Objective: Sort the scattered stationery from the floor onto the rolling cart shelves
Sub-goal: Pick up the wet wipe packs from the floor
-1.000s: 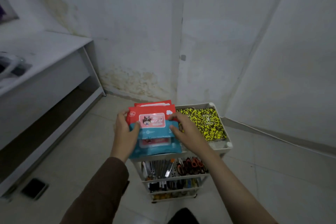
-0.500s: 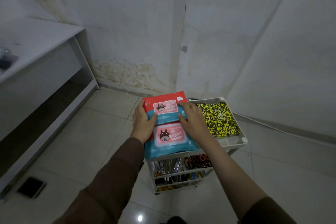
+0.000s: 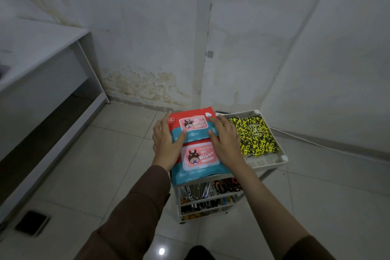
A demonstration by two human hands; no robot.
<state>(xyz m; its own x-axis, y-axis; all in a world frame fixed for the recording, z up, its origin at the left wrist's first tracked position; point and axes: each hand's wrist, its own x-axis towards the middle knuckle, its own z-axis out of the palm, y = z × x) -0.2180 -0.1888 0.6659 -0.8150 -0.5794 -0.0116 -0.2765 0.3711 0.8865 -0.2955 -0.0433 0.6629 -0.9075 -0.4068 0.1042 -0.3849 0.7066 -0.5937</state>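
Observation:
A white rolling cart (image 3: 263, 161) stands in the corner. On the left of its top shelf lie two red-and-teal wipes packs, the upper wipes pack (image 3: 193, 125) overlapping the far end of the lower wipes pack (image 3: 198, 157). My left hand (image 3: 166, 143) holds the upper pack's left edge with the thumb on top. My right hand (image 3: 225, 141) holds its right edge the same way. A yellow-and-black notebook (image 3: 253, 137) fills the right of the top shelf. Orange-handled scissors (image 3: 228, 184) and several pens (image 3: 202, 202) sit on the lower shelves.
A white desk (image 3: 42, 65) with an open space beneath runs along the left wall. A dark floor drain (image 3: 31, 222) lies at the lower left. Stained walls close in right behind the cart. A thin white cable (image 3: 316, 143) runs along the floor on the right.
The packs came down from in front of me onto the cart's top shelf and now lie flat. Both hands stay on the upper pack, barely moved since half a second ago.

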